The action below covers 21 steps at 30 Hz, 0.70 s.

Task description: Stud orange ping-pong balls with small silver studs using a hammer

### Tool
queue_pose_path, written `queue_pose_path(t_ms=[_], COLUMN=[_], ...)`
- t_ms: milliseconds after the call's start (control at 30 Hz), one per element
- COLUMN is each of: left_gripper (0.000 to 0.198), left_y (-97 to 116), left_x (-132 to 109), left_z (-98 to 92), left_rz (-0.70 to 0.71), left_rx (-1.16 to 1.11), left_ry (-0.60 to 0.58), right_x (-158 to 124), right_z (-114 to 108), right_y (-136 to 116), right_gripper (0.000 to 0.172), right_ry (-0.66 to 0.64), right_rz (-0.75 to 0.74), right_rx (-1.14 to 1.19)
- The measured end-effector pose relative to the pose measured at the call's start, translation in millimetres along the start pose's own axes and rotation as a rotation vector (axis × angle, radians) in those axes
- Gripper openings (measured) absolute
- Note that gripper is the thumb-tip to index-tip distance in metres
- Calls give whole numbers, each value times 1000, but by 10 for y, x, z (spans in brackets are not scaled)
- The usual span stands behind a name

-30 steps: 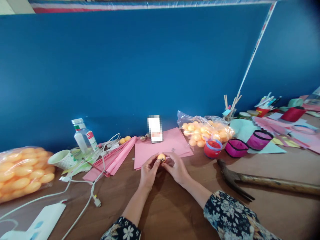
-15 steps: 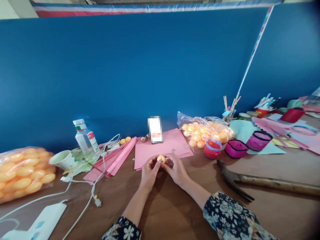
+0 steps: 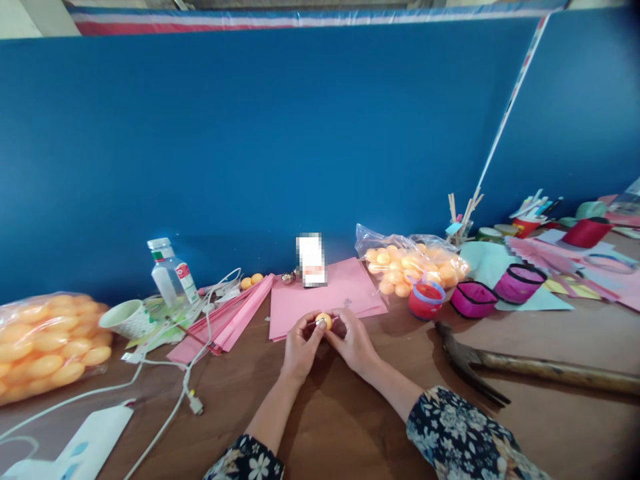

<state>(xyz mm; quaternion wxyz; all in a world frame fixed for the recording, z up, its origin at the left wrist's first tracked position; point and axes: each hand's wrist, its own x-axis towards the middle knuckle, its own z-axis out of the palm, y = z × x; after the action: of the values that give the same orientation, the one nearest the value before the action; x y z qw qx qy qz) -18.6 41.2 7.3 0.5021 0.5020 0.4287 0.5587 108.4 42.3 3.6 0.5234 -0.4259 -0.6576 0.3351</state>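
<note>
Orange ball, one: pinched between left hand and right hand, before pink sheets. Handling judged unfinished, ball not yet set down. Further balls, untouched, are bagged.

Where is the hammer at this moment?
In the head view, the hammer lies on the table at the right, nearer than the magenta pouches and just beyond the right sleeve.
</note>
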Motion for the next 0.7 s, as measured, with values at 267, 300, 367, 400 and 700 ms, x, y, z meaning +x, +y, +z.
queue_pose_path(t_ms=[267,300,367,400,700], left_gripper=[30,32,37,38,38], left_y=[32,34,36,34,15], left_x=[2,2,0,-1,0], left_z=[10,11,12,12,5], left_rz=[-5,-11,-31,-42,-18], left_rx=[-13,-25,-50,-58,-15], left_ry=[8,13,11,0,-27], right_x=[-8,-4,0,1,-17], right_z=[22,20,15,14,39], right_y=[44,44,44,44,107], right_gripper=[20,21,22,22,34], right_ry=[13,16,31,38,25], right_rz=[-23,-22,-17,-14,17], right_rx=[-37,-44,-47,-44,44])
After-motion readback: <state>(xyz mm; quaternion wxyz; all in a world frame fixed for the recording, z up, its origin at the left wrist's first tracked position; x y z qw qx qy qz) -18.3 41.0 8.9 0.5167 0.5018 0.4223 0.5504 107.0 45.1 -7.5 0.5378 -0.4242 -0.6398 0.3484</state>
